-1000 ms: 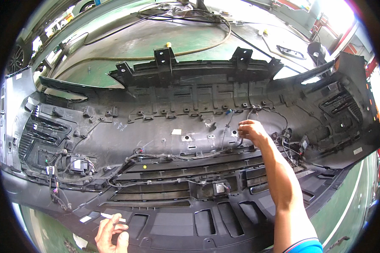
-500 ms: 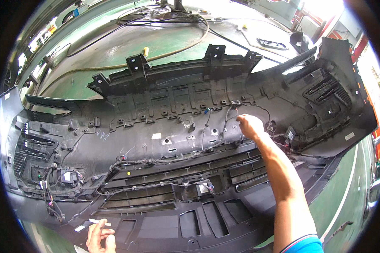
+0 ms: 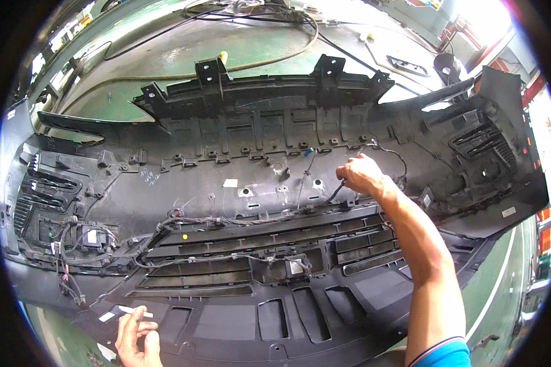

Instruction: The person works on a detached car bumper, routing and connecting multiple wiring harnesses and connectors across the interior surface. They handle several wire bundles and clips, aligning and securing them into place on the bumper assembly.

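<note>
White handwriting [image 3: 150,177] marks the bumper [image 3: 205,168]; right hand [image 3: 362,174] pinches a cable [image 3: 334,194], left hand [image 3: 136,342] a white stick [image 3: 127,310].

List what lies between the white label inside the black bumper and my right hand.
In the head view, between the white label and your right hand: a small dark bracket, a thin cable and a round hole.

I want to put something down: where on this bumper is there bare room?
Bare: the flat panel between two recesses, right of the left hand, and the smooth stretch between the white scribble and the pale sticker. Crowded: along the wiring harness, and around the right hand, which seems to hold a dark cable.
</note>
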A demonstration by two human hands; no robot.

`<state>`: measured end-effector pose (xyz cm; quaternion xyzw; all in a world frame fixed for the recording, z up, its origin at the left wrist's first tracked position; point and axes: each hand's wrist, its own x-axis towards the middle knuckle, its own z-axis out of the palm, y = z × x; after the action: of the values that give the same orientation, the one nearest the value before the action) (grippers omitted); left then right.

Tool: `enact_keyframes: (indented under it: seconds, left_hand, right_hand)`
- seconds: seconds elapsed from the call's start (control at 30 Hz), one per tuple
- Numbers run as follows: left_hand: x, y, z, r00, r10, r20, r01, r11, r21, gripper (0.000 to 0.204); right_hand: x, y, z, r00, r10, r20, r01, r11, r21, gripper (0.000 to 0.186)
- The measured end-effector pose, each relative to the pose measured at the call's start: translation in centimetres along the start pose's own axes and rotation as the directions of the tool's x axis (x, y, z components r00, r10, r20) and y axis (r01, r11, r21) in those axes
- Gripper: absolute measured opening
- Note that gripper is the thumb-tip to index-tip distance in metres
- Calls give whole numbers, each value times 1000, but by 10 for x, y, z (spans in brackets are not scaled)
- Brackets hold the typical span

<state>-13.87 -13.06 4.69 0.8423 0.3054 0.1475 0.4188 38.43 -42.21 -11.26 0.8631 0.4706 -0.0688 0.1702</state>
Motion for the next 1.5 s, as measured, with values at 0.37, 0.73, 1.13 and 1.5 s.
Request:
enact_keyframes:
  seconds: [0.37,0.73,1.13,1.5]
  left_hand:
    - [4,4,1,999,2,38,-5,998,56,41]
    - [6,8,2,999,17,43,-20,998,62,41]
    - [5,10,2,998,-28,57,24,997,70,41]
    - [6,13,-4,993,-45,107,43,999,25,40]
  right_hand:
    - [-52,-2,-9,978,45,204,-98,961,260,19]
    - [-64,0,10,985,136,102,-168,875,455,25]
    - [-78,-13,47,971,209,-116,-124,854,505,20]
    - [-75,-33,9,977,89,-191,-33,960,277,17]
